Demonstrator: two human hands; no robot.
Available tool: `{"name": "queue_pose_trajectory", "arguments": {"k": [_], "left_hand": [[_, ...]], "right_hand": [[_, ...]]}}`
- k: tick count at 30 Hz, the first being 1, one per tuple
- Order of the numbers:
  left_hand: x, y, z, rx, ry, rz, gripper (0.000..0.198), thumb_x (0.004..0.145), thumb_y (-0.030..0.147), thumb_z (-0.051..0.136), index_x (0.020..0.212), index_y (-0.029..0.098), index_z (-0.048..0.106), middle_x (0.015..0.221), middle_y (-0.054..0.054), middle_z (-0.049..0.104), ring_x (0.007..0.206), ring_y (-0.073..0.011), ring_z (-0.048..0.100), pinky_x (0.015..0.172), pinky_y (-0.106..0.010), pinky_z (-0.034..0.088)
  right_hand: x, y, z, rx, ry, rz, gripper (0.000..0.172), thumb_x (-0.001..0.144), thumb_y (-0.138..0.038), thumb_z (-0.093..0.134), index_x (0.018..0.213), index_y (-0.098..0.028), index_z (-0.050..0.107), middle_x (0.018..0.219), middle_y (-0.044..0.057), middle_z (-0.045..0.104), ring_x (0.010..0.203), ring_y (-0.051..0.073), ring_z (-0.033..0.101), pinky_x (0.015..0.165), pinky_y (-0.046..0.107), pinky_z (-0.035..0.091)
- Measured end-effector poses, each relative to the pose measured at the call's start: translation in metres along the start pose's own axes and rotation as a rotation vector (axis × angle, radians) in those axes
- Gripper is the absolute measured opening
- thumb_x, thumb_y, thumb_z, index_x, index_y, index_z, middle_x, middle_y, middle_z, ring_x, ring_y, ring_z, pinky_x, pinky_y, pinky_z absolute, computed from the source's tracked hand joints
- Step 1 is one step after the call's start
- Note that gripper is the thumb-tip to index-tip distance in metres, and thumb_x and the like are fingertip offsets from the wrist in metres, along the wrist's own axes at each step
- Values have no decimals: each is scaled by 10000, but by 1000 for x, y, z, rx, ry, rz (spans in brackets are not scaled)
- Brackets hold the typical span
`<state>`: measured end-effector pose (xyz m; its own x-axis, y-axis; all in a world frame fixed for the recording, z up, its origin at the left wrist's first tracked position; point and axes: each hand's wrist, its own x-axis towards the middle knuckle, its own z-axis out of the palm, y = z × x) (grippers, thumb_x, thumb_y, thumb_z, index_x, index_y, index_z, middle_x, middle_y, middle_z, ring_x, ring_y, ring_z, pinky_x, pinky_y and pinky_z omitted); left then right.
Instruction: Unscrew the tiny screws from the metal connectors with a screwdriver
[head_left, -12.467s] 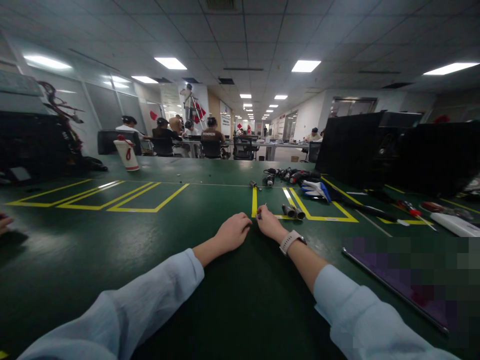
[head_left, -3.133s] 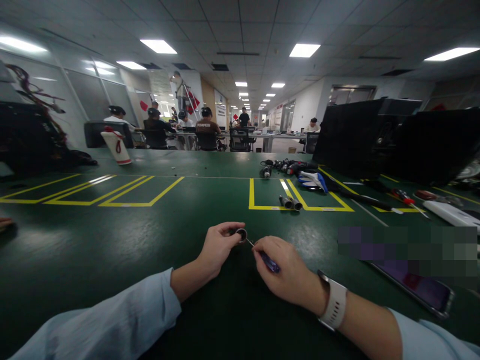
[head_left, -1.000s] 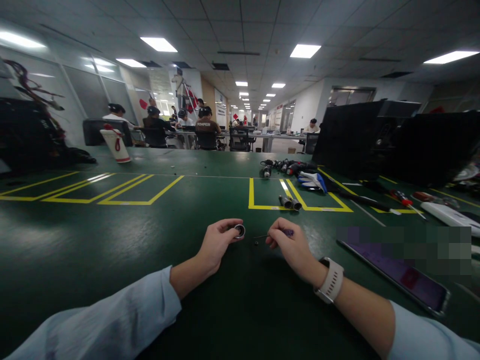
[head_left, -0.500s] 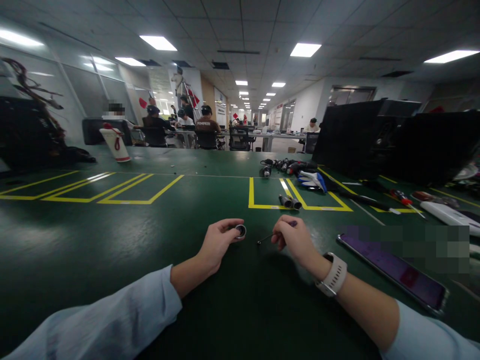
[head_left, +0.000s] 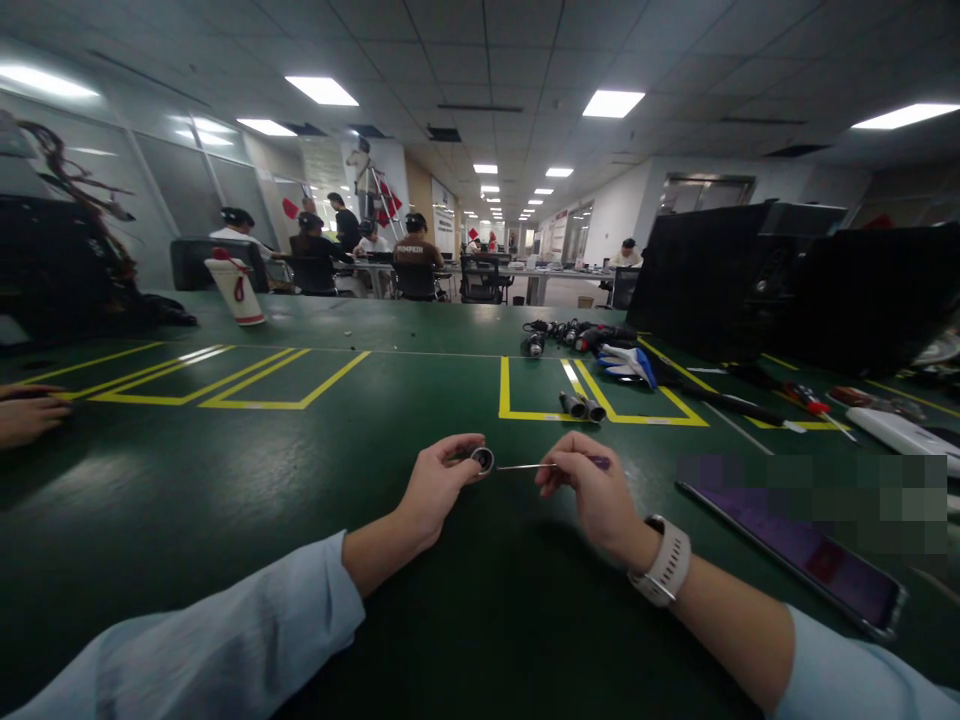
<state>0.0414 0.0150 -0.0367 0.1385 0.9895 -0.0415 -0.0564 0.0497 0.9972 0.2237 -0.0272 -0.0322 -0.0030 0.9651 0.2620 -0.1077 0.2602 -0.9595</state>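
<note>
My left hand pinches a small round metal part between thumb and fingers, its open end turned to the right. Closed round the dark handle of a thin screwdriver is my right hand. The screwdriver's shaft points left, with its tip close beside the metal part; whether they touch is too small to tell. Two metal cylinders lie beyond my right hand, at the yellow tape on the green table.
A phone lies right of my right wrist. Farther back are blue-and-white gloves, cables, a red-handled screwdriver and black cases. A paper cup stands back left. Another person's hand rests at the left edge.
My right hand has turned the screwdriver level and brought its tip up beside the metal part. My left hand has barely moved. Another person's hand has come into view at the left edge.
</note>
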Motion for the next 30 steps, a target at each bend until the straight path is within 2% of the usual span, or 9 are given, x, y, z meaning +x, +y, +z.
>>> {"name": "queue_pose_trajectory", "arguments": {"k": [2,5,7,10,17,30], "left_hand": [[0,0,0,7,-4,9,296,692,68,619,983,121,620,1043,-102,632,926,-198,629,832,-327,530],[-1,-2,0,9,-34,24,286,689,103,633,974,130,622,1002,-86,645,920,-199,628,822,-329,532],[-1,-3,0,13,-47,39,276,688,109,632,962,137,628,983,-75,653,904,-191,631,808,-319,533],[-2,-3,1,20,-47,49,249,685,95,623,930,134,638,943,-64,665,862,-175,639,786,-298,535],[-8,4,4,53,-40,45,217,725,108,601,936,118,652,916,-73,683,819,-173,651,752,-298,541],[-3,-1,1,23,-41,57,225,724,124,603,941,114,666,904,-75,699,799,-170,656,739,-305,550]], "right_hand": [[-4,-1,1,-61,-50,-115,130,804,-242,505,722,-165,568,690,25,620,647,152,592,596,299,497],[-10,-5,3,-333,-143,-252,143,836,-240,487,775,-166,593,754,40,624,696,156,593,646,309,482],[-12,-6,6,-514,-176,-333,137,842,-219,480,811,-170,603,772,42,626,705,154,586,647,300,467],[-13,-6,10,-649,-202,-430,129,841,-183,473,851,-174,601,788,43,628,723,151,584,671,294,464],[-15,-5,12,-721,-242,-502,126,833,-146,472,879,-181,584,805,45,628,738,149,584,683,286,468],[-18,-9,11,-717,-244,-546,122,830,-146,462,856,-188,575,782,46,620,718,158,575,669,296,458]]}}
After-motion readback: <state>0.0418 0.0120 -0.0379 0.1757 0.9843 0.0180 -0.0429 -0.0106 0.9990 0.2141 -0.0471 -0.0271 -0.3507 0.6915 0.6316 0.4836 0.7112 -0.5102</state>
